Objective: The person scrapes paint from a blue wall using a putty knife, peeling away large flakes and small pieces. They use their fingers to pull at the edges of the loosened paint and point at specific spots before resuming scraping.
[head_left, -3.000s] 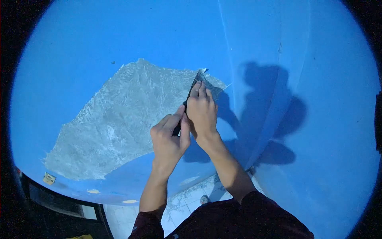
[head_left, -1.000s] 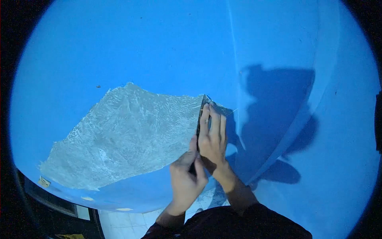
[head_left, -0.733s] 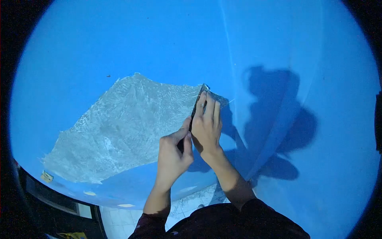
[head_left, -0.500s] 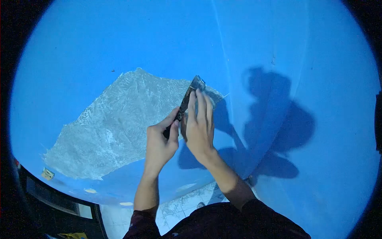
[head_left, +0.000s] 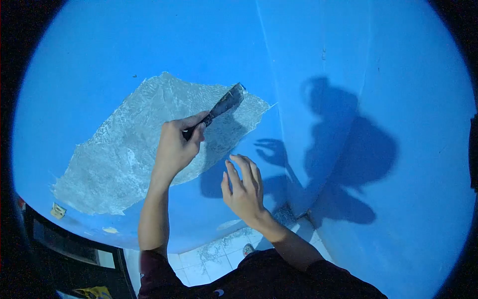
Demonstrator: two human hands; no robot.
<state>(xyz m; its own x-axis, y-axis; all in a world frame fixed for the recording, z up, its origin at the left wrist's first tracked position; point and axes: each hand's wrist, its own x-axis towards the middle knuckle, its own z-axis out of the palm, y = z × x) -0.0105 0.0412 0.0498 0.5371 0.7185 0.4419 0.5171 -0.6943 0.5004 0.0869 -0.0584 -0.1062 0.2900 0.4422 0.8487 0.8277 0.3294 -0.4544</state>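
Note:
My left hand (head_left: 180, 144) grips the dark handle of a scraper (head_left: 225, 105). Its blade slants up and to the right, the tip near the upper right part of a bare grey patch (head_left: 134, 134) on the blue wall (head_left: 214, 40). Pale, ragged edges surround the patch, where the blue paint is gone. My right hand (head_left: 244, 187) hangs lower and to the right, apart from the scraper, its fingers spread and slightly bent, with nothing in them.
Two blue walls meet at a corner right of the patch, where my shadow (head_left: 343, 139) falls. Below lies a white tiled floor (head_left: 219, 266) with pale debris. A small socket-like fitting (head_left: 58, 211) sits at lower left, above dark furniture (head_left: 69, 249) and something yellow (head_left: 94, 292).
My right hand has come off the scraper blade and dropped down. My left hand has shifted left and up with the scraper, which now tilts further to the right.

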